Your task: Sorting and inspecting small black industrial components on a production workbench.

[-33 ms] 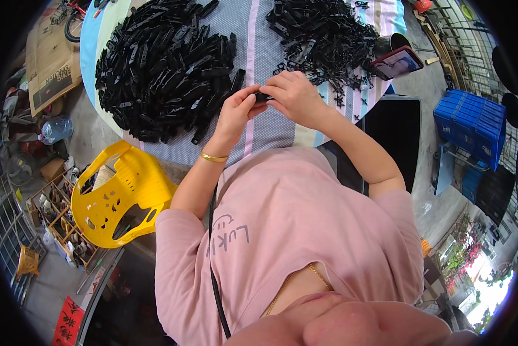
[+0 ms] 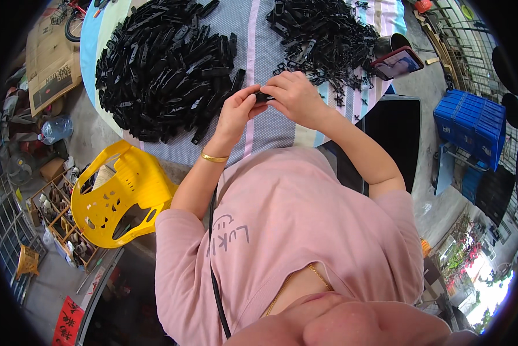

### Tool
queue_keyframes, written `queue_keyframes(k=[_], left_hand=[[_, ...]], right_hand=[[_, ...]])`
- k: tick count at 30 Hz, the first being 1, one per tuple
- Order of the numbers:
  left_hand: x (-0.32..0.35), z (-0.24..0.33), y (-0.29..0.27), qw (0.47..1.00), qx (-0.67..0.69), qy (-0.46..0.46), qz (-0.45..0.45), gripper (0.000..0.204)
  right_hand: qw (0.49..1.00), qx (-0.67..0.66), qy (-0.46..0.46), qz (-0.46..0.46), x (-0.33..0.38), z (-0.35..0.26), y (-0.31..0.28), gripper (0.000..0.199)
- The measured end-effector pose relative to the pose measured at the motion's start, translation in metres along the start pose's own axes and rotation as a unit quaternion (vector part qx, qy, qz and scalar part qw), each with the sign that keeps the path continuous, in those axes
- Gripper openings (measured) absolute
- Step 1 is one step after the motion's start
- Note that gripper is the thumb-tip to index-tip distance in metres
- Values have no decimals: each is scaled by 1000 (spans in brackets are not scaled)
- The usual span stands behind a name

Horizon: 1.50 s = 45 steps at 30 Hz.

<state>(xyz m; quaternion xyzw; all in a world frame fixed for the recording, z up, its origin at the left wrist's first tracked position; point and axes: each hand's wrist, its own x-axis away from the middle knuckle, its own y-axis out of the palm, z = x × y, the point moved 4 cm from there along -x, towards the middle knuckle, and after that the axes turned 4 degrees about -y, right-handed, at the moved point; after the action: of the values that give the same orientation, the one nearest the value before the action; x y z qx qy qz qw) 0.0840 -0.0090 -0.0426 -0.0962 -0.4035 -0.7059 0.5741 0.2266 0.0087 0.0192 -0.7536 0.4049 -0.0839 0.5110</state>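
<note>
From here I have the small black piece at twelve o'clock, pinched by both the left hand and the right hand. I judge it light, stiff, slightly slick, best held by its ends; a black heap sits at eleven.

Light: moderate, soft and fairly even across the table. Glare: burnt-out white patch by the greenery, well beyond the table's near right edge. Shadows: soft in the folds of the pink shirt; deep among the black pieces toward the table's left edge, small glints on top. Distortion: fisheye, the table's edges bowed, frame corners black. Focus: clear centrally; fine detail lost toward the rim.
</note>
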Motion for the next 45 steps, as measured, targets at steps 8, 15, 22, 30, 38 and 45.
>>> queue_keyframes(k=[8, 15, 22, 30, 38, 45], left_hand=[[-4, -1, 2, 983, -169, 63, 27, 28], [0, 0, 1, 996, -89, 25, 10, 34], [13, 11, 3, 995, -73, 51, -43, 42], [19, 29, 2, 995, -73, 24, -67, 41], [19, 135, -95, 732, -441, 351, 383, 21], [16, 123, -84, 485, -626, 445, 418, 29]], right_hand=[[996, 71, -23, 38, 2, -7, 5, 28], [994, -30, 8, 102, 11, -6, 11, 32], [819, -499, 279, 50, 37, 20, 36, 28], [757, -582, 297, -29, 29, 36, 38, 25], [959, 243, 113, 89, 17, 126, 2, 27], [955, 269, 117, -46, 17, 142, 9, 21]])
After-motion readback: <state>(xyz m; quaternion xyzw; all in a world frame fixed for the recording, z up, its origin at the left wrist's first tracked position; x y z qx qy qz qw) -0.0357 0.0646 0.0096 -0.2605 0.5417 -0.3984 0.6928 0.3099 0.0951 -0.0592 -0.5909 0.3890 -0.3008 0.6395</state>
